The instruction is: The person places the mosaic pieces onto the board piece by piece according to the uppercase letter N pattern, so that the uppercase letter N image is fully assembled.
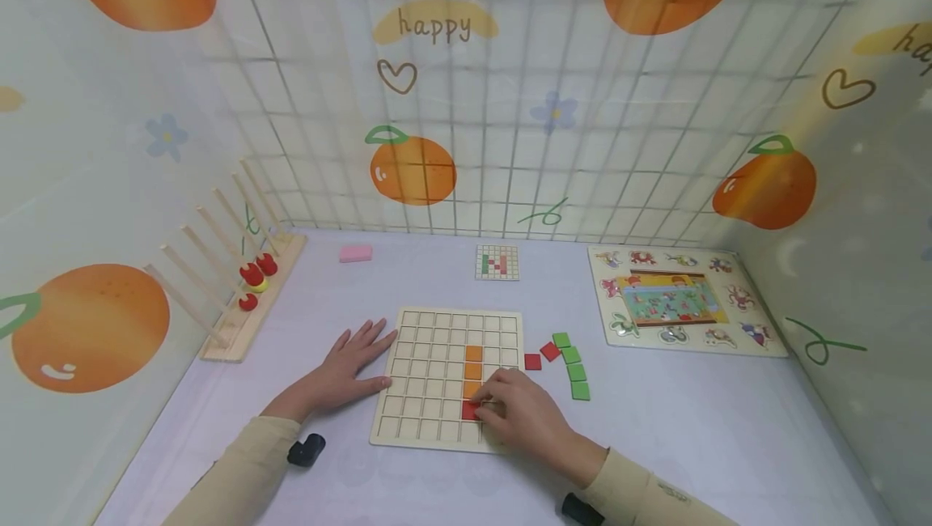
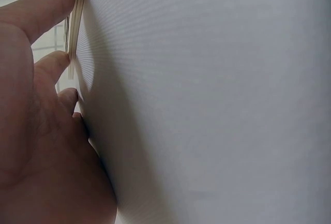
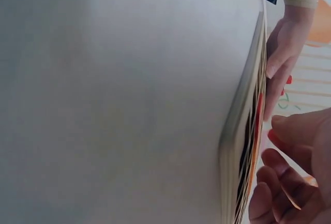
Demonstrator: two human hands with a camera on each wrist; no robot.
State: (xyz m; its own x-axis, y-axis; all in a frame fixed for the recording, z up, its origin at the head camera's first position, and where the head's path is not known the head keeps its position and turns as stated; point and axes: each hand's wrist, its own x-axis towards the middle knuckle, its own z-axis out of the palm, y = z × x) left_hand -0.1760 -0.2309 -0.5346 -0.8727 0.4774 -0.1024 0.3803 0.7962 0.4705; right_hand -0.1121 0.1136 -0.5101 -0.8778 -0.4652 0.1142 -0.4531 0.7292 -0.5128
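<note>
A pale wooden grid board (image 1: pixel 422 372) lies in front of me. Three orange tiles (image 1: pixel 473 354) fill cells in one column, with a red tile (image 1: pixel 469 410) just below them. My left hand (image 1: pixel 342 368) rests flat at the board's left edge, fingers spread, thumb and fingertips touching that edge. Over the lower right of the board, my right hand (image 1: pixel 527 417) pinches another red tile (image 3: pixel 273 139) between thumb and index finger, beside the placed red one. Its other fingers curl loosely. In the head view the fingers mostly hide the pinched tile.
Right of the board lie two loose red tiles (image 1: pixel 533 362) and several green tiles (image 1: pixel 575 372). Behind it are a small pattern card (image 1: pixel 498 263) and a pink block (image 1: pixel 355 253). A peg rack (image 1: pixel 251 324) with beads stands left; a picture puzzle board (image 1: pixel 607 332) lies right.
</note>
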